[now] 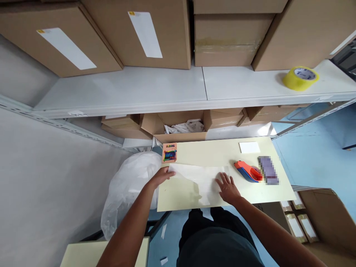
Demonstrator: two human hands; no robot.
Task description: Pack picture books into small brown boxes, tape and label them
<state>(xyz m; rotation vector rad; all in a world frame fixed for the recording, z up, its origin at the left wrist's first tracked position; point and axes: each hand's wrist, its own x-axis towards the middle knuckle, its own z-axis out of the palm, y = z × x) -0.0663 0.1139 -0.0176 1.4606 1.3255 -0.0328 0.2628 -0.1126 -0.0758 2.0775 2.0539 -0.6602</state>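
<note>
- One thin white sheet (191, 173) lies on the cream table (174, 198), at the centre of the clock; it looks like paper or film, though its pale lower edge is hard to make out.
- The left hand (160, 176), at nine o'clock, has thumb and fingers pinched together on the sheet's upper left corner.
- The right hand (230, 190), at three o'clock, is palm down with fingers spread, their tips resting on the sheet's right end, gripping nothing.
- A salmon-pink box (169, 152) lies at ten o'clock, near the left hand.
- Past the right hand, around three o'clock, a red-and-blue tape dispenser (244, 169) sits beside a pixelated purple oblong (268, 170).
- A white card (249, 147) lies at two o'clock.
- A translucent plastic bag (130, 185) bulges beside the table at nine o'clock.
</note>
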